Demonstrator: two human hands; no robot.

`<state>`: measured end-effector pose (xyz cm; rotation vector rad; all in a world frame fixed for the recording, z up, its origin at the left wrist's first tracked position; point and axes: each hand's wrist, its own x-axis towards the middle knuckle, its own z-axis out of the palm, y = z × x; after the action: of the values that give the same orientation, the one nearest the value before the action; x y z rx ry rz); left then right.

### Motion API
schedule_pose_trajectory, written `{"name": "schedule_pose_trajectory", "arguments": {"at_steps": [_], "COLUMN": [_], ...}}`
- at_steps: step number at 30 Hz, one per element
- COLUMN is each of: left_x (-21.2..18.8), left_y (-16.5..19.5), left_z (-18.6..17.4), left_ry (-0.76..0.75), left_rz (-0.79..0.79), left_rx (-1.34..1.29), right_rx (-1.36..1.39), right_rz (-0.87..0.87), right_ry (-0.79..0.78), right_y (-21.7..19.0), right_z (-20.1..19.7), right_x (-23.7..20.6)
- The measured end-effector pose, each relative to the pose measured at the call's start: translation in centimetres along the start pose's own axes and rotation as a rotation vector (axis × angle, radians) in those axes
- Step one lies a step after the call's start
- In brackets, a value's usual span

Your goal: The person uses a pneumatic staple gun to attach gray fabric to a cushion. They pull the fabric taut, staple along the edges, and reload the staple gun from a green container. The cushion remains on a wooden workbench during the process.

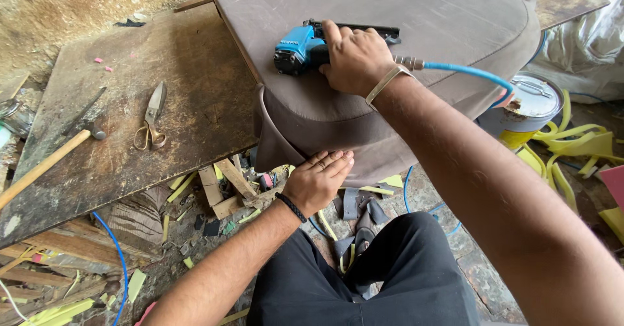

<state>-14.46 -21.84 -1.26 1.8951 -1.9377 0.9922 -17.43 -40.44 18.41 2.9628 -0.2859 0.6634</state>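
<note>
My right hand (pixel 354 58) grips a blue and black pneumatic staple gun (pixel 300 46) lying on top of a brown fabric-covered cushion (pixel 416 14). A blue air hose (pixel 468 72) runs from the gun past my wrist. My left hand (pixel 318 180) presses flat, fingers together, against the cushion's front lower edge, where the brown fabric folds under. A loose flap of fabric (pixel 273 141) hangs at the cushion's left corner.
A worn wooden worktable (pixel 162 150) carries scissors (pixel 151 117) and a hammer (pixel 49 163) at left. Wood offcuts (pixel 224 183) and fabric scraps litter the floor below. A paint tin (pixel 530 108) and yellow foam strips (pixel 578 144) lie at right. My black-trousered knees (pixel 364 280) are underneath.
</note>
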Motion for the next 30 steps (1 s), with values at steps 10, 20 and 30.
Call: {"name": "schedule_pose_trajectory", "arguments": {"at_steps": [10, 20, 30], "left_x": [-0.8, -2.0, -2.0], "left_y": [-0.4, -0.5, -0.3], "left_z": [2.1, 2.4, 1.8], "left_ry": [-0.096, -0.090, -0.114], "left_rz": [-0.055, -0.097, -0.083], "left_rx": [-0.058, -0.069, -0.085], "right_rx": [0.666, 1.268, 1.191], "right_rz": [0.068, 0.696, 0.684], "right_ry": [0.511, 0.333, 0.301], "right_y": [-1.2, -6.2, -5.2], "right_z": [3.4, 14.8, 14.8], "right_x": [-23.1, -26.7, -26.6]}}
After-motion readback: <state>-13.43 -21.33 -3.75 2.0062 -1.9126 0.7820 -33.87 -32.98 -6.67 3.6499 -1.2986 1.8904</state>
